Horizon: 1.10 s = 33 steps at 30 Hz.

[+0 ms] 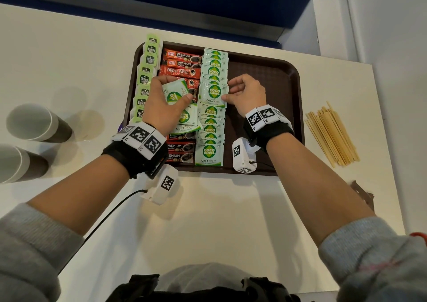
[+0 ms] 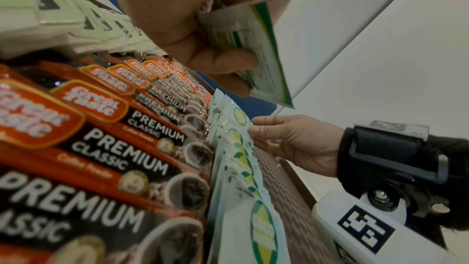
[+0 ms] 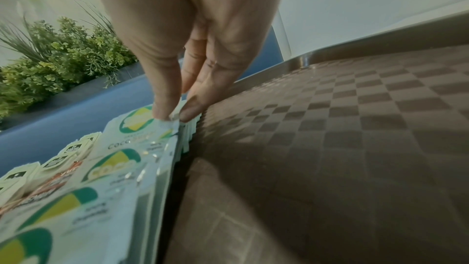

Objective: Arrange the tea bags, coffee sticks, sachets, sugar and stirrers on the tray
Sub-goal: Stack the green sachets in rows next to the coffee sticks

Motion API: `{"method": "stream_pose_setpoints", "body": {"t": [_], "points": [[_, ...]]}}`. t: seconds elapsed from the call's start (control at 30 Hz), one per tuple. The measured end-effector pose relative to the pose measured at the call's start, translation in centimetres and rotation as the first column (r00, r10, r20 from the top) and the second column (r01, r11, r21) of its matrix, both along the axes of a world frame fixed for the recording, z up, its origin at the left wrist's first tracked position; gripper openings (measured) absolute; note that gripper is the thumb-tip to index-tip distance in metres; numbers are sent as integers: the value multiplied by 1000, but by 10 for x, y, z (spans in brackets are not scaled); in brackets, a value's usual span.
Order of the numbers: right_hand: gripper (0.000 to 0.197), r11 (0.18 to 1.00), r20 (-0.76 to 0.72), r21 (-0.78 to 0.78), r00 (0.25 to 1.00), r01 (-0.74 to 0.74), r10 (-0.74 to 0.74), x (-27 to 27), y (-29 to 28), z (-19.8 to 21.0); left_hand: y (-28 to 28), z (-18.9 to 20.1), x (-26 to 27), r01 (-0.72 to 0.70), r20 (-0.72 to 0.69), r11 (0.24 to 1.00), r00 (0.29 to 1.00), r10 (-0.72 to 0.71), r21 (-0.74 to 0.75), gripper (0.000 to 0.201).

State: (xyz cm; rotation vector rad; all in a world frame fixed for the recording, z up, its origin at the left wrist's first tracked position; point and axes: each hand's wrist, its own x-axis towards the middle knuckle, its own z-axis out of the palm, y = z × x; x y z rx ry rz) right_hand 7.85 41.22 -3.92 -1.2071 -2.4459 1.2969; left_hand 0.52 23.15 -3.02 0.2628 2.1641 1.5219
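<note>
A brown tray (image 1: 272, 75) carries three columns: green tea bags (image 1: 147, 70) on its left rim, red coffee sticks (image 1: 182, 64) beside them, and white-green sugar sachets (image 1: 211, 116) down the middle. My left hand (image 1: 161, 100) hovers over the coffee sticks and grips a small stack of sugar sachets (image 1: 178, 93) (image 2: 243, 47). My right hand (image 1: 242, 91) pinches the right edge of one sugar sachet (image 1: 213, 91) (image 3: 142, 127) in the column, thumb (image 3: 162, 95) on top. Wooden stirrers (image 1: 330, 133) lie in a pile on the table right of the tray.
Two paper cups (image 1: 34, 123) (image 1: 18, 163) stand on the white table at the left. The tray's right half (image 3: 355, 127) is bare checkered surface. A dark brown object (image 1: 362, 194) lies at the table's right edge. Green plants (image 3: 63, 57) stand beyond the table.
</note>
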Motion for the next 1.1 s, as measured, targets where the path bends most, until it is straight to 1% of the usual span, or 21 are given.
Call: {"method": "stream_pose_setpoints", "body": {"t": [0.27, 0.43, 0.5, 0.57, 0.63, 0.73, 0.93, 1.1], "points": [[30, 1000, 3, -18, 1000, 12, -12, -1, -5, 0, -1, 0, -1, -3, 5, 1000, 1000, 3, 3, 42], [31, 1000, 12, -5, 1000, 20, -20, 1, -5, 0, 0, -1, -3, 12, -27, 1000, 1000, -12, -16, 42], [32, 999, 12, 4, 999, 32, -32, 2, -5, 0, 3, 0, -4, 33, -50, 999, 998, -35, -36, 43], [35, 999, 7, 1, 999, 49, -49, 2, -5, 1, 7, 3, -7, 84, -54, 995, 995, -88, -56, 44], [37, 997, -3, -20, 998, 68, -68, 1, -5, 2, 14, 6, -8, 152, -51, 986, 986, -156, -75, 46], [39, 996, -15, -53, 997, 72, -72, 2, -5, 4, 23, 9, -9, 206, -42, 974, 977, -210, -98, 47], [37, 994, -44, -97, 998, 48, -53, 0, -8, 3, 31, 7, -6, 277, 13, 951, 961, -278, -137, 45], [37, 995, -53, -100, 998, 16, -21, -3, -10, 5, 31, 6, -5, 268, 15, 954, 963, -268, -138, 47]]}}
